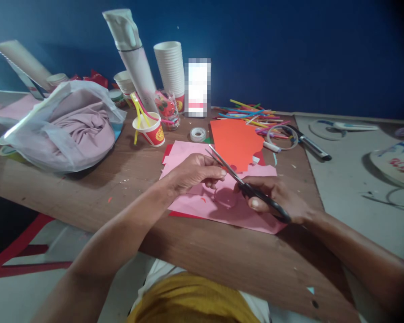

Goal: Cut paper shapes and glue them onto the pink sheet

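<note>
In my right hand (276, 197) is a pair of scissors (266, 202) with black handles, my thumb and fingers closed round them. Their blades point up and left, slightly parted at the tips, and pass close to my left fingertips. My left hand (202, 170) is closed in a pinch beside the blades; what it holds, if anything, is too small to make out. Both hands are over a sheet of pink paper (188, 204), which has a round pink shape (226, 197) on it. Behind the blades lies orange paper (237, 139) with a ragged cut edge.
A roll of clear tape (198, 134) and a red paper cup (151, 130) with yellow strips stand behind. Colourful sticks (252, 112), a larger tape ring (283, 137) and a black cutter (313, 146) lie back right. At left sits a plastic bag (77, 130) of cloth.
</note>
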The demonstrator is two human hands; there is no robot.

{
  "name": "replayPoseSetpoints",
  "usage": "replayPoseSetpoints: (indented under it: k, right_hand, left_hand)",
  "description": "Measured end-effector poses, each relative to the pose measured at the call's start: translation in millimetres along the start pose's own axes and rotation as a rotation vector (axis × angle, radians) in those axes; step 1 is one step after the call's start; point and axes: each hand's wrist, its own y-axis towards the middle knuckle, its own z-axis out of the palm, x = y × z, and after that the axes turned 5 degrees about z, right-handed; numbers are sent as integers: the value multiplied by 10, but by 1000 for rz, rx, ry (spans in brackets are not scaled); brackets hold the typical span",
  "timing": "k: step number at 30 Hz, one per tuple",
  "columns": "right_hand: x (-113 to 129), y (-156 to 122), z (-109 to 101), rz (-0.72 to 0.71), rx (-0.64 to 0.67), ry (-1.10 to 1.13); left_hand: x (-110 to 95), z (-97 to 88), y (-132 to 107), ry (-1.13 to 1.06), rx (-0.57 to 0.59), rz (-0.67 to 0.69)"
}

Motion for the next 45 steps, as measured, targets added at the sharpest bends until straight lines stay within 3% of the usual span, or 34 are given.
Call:
replayPoseSetpoints:
  k: [7,15,22,27,33,39,45]
  right_hand:
    - [-57,17,-53,-67,58,-59]
    - [-29,58,-90,43,-126,-150]
    - [-14,29,-291,65,-247,-692]
    - [63,-21,-428,167,-331,-900]
    - [44,-34,-451,151,-256,-949]
    - [19,-117,-547,88,-233,-962]
    - [67,-134,-572,179,-105,-1039]
  left_hand:
    - [8,-27,26,-35,-4,17]
    - [19,-11,45,-32,-87,76]
    - [78,-32,83,-86,-103,83]
    - [59,8,68,-27,-142,67]
    - [29,-13,67,43,-147,87]
    - [-130,-144,-16,79,-202,161]
    - [-112,-298,-120,90,-272,169]
